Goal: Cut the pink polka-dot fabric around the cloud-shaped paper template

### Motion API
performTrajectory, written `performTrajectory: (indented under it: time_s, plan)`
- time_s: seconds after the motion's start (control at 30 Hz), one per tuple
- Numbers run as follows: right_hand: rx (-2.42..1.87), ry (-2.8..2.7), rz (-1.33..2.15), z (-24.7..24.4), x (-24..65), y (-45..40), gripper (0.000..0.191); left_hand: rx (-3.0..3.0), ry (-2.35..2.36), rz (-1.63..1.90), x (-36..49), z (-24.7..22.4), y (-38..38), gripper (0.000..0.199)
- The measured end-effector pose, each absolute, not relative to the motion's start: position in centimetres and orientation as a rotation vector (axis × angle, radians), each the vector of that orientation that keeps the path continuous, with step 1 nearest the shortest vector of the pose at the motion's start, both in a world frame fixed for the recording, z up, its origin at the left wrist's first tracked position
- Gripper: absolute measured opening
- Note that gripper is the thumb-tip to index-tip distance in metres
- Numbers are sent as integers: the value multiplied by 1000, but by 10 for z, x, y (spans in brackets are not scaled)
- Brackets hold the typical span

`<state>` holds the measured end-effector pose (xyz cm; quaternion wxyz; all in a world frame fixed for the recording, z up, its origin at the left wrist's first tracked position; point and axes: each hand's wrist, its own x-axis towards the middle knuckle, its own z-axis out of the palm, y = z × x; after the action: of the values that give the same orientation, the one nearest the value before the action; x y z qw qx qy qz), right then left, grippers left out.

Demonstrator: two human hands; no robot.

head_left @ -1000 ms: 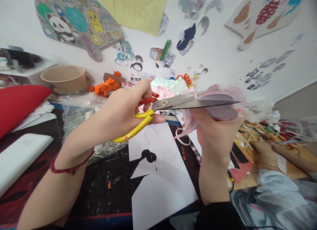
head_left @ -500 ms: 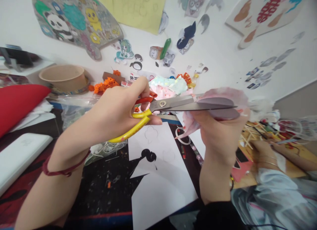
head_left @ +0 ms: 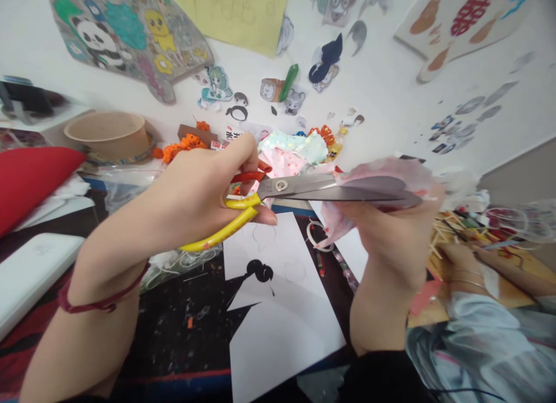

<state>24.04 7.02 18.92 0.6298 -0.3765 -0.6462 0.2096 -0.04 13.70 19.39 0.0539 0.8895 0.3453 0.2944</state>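
My left hand is wrapped round the handles of a pair of scissors. One handle is red and the other yellow. The blades point right, along a piece of thin pink cloth with red spots. My right hand grips this cloth from below, its fingers largely hidden behind cloth and blades. Dark grey rounded shapes show at the cloth along the blades; I cannot make out what they are. Below both hands lies white paper with faint pencil outlines and a black figure on it.
A beige round container, orange flowers and more spotted cloth line the back. A white box lies at left. At right, another person's hands rest by thin wooden sticks. Drawings cover the white wall.
My right hand and the cloth have shifted slightly right and down. My left hand and the scissors' handles sit slightly further left and lower. Both grips persist.
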Motion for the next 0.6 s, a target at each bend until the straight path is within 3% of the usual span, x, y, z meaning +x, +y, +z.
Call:
performTrajectory:
  time_s: [0.6]
  plan:
    - [-977, -1540, 453, 192, 253, 68, 22, 2721, 1048, 738, -3, 200, 134, 20]
